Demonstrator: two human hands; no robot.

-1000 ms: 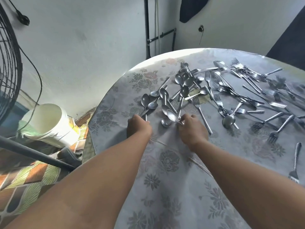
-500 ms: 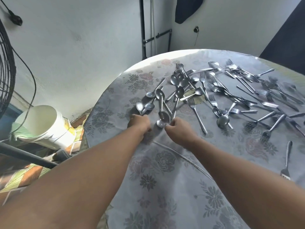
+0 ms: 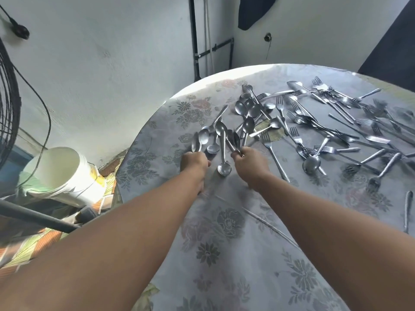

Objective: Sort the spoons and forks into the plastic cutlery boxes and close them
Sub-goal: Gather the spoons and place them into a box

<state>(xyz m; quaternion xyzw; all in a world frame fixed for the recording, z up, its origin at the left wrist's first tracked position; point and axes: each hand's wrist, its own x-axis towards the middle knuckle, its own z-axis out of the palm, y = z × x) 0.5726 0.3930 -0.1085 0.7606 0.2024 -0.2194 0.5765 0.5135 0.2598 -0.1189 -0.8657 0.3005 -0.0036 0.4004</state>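
Many steel spoons (image 3: 248,111) and forks (image 3: 336,129) lie scattered over a round table with a grey floral cloth (image 3: 224,232). My left hand (image 3: 194,161) grips the handles of a couple of spoons (image 3: 201,139) whose bowls stick up beyond the knuckles. My right hand (image 3: 250,163) grips the handles of a few more spoons (image 3: 233,139), their bowls blurred. Between the two hands one spoon (image 3: 224,163) lies flat with its bowl toward me. No plastic cutlery box is in view.
The forks mostly lie on the right half of the table, one fork (image 3: 407,209) near the right edge. Left of the table, on the floor, stands a white bucket (image 3: 60,173). A black fan cage (image 3: 9,104) and its pole are at far left. A wall is behind.
Both hands have closed on spoon handles and lifted them, bowls pointing away. The spoon cluster near the hands has been gathered. The camera view has shifted slightly.
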